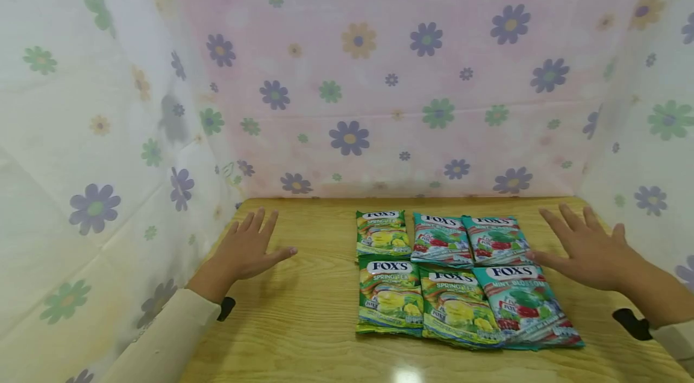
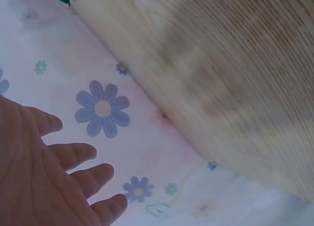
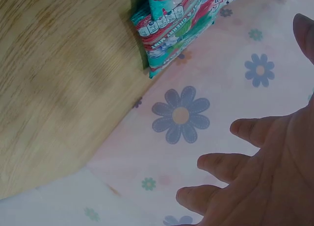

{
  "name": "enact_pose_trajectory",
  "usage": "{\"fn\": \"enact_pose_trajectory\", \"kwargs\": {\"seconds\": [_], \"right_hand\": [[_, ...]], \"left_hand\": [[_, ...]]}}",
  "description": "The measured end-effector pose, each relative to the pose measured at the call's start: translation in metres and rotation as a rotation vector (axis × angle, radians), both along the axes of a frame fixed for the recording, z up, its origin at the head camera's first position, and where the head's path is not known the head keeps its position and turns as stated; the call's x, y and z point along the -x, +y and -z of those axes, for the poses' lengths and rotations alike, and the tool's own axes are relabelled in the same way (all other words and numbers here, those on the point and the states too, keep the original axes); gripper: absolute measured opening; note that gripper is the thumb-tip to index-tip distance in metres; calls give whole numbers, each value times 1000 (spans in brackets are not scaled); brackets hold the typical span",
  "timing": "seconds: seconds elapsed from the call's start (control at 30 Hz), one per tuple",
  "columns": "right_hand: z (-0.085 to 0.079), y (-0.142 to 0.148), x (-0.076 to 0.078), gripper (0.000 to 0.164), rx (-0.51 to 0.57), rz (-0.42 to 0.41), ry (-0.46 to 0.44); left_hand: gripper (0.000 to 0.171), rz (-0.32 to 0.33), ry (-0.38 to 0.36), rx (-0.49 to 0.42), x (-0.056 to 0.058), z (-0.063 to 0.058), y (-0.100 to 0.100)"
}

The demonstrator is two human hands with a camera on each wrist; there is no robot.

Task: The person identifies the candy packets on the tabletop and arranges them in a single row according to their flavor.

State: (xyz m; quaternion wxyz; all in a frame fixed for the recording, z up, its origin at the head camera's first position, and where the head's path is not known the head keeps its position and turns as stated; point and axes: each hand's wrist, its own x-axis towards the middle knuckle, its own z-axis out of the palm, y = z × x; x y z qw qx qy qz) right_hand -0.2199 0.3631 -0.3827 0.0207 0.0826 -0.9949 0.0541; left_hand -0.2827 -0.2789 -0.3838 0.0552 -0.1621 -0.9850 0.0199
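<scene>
Several Fox's candy bags lie flat on the wooden table in two rows. Three are green-yellow Spring Tea bags: one at the back left (image 1: 382, 235), one at the front left (image 1: 390, 298) and one at the front middle (image 1: 459, 311). The other three are teal Mint Blossom bags: back middle (image 1: 441, 241), back right (image 1: 497, 241) and front right (image 1: 526, 308). My left hand (image 1: 246, 250) is held over the table's left side with fingers spread, holding nothing. With fingers also spread, my right hand (image 1: 593, 250) hovers beside the right-hand bags; its thumb overlaps their edge in the head view.
The wooden table (image 1: 303, 311) has flower-printed cloth walls (image 1: 390, 142) behind it and along both sides. Black wrist straps show at the left wrist (image 1: 226, 309) and at the right wrist (image 1: 631, 324).
</scene>
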Motion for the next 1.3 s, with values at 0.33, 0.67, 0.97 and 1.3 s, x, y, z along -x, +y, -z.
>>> {"fn": "enact_pose_trajectory", "kwargs": {"seconds": [0.33,0.67,0.97,1.3], "right_hand": [[-1,2,4,104,19,-20,1],[5,-3,9,102,60,-40,1],[5,-26,16,102,21,-75,35],[-1,-66,25,100,27,-129,54]], "left_hand": [[108,8,-4,4,1,-3,5],[109,28,-3,4,1,0,11],[109,51,-31,-23,8,12,26],[112,69,-69,-67,16,19,52]]}}
